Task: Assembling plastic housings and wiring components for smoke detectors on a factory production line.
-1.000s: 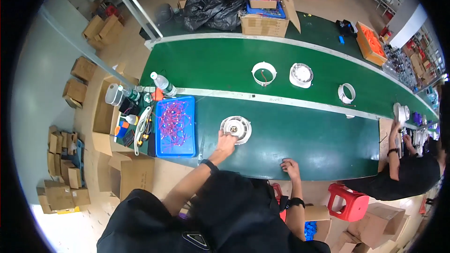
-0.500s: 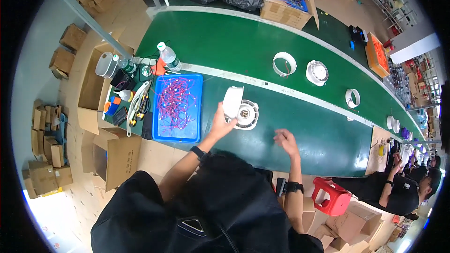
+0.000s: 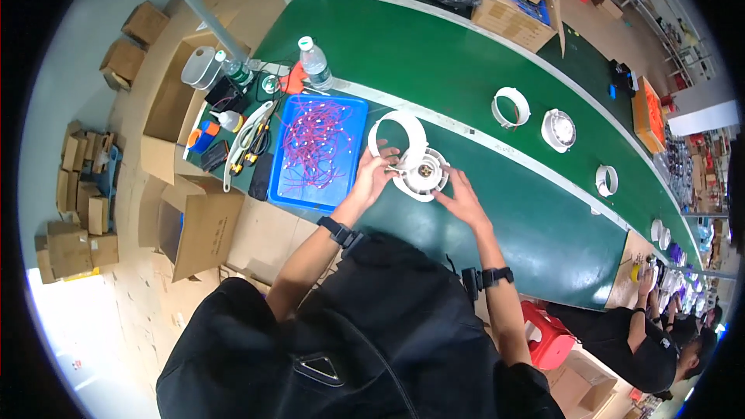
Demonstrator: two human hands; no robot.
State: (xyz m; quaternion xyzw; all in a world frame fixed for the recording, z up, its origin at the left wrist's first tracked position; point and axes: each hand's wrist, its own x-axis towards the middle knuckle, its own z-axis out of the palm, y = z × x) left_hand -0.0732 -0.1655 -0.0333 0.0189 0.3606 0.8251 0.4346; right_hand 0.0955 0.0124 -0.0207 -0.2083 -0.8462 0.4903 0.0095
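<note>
My left hand (image 3: 374, 180) grips the lower edge of a white plastic ring (image 3: 417, 136), its fingers partly showing through the opening. The ring stands tilted over a white round slotted housing (image 3: 423, 195) on the green work surface, covering part of its far left side. A metal core shows in the housing's middle. At its right edge is my right hand (image 3: 464, 200), thumb and fingers curved against the rim. Just left of my left hand lies a blue tray (image 3: 361, 140) filled with thin red-purple wires (image 3: 314, 136) with white connectors.
Beyond a pale rail, another white ring (image 3: 511, 109) and several white parts stand on the green belt (image 3: 434, 58). Bottles (image 3: 314, 66), a glue bottle (image 3: 229, 119) and cables (image 3: 252, 140) crowd the left end. At right are a red stool (image 3: 549, 337) and other people.
My left hand has turned the white ring so its opening shows above the housing. My right hand has come in from the right to the housing's edge. The view has shifted.
</note>
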